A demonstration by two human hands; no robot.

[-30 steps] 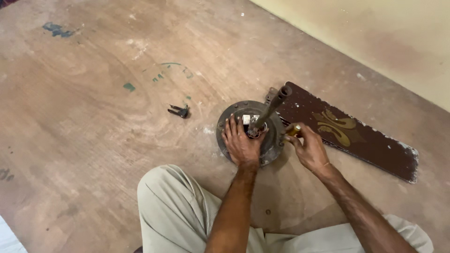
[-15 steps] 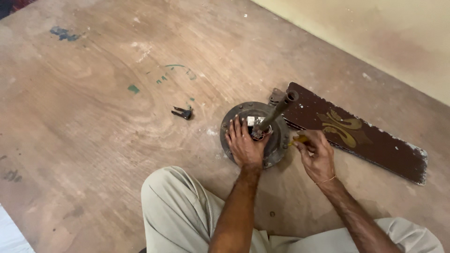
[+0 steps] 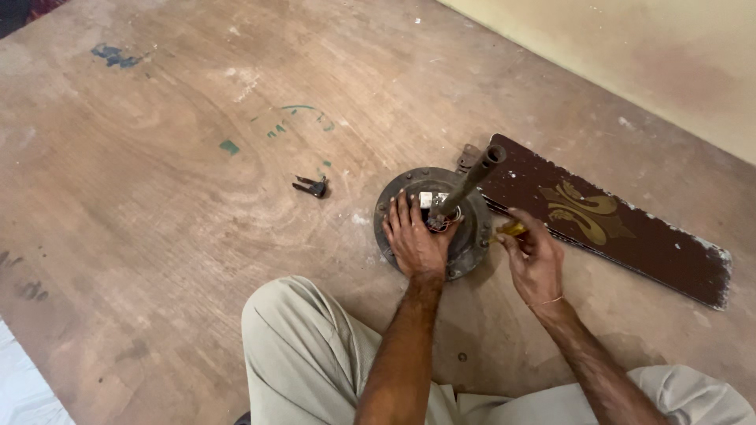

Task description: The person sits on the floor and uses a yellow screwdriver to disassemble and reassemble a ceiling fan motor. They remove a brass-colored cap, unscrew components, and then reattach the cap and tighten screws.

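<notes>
The round fan motor housing (image 3: pixel 472 236) lies mid-frame on the floor (image 3: pixel 157 236): heavy, rigid metal, best steadied by its rim. Your left hand (image 3: pixel 415 240) presses flat on it, fingers spread; your right hand (image 3: pixel 535 260) is closed round what looks like a yellow-handled screwdriver (image 3: pixel 512 230), beside the brown blade (image 3: pixel 606 216).

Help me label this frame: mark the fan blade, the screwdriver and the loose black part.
fan blade (image 3: pixel 622 236), head view, mid-surface.
screwdriver (image 3: pixel 513 230), head view, yellow handle.
loose black part (image 3: pixel 313 186), head view, centre.

Left hand (image 3: pixel 415 238) flat, fingers spread; right hand (image 3: pixel 534 256) curled, gripping.
</notes>
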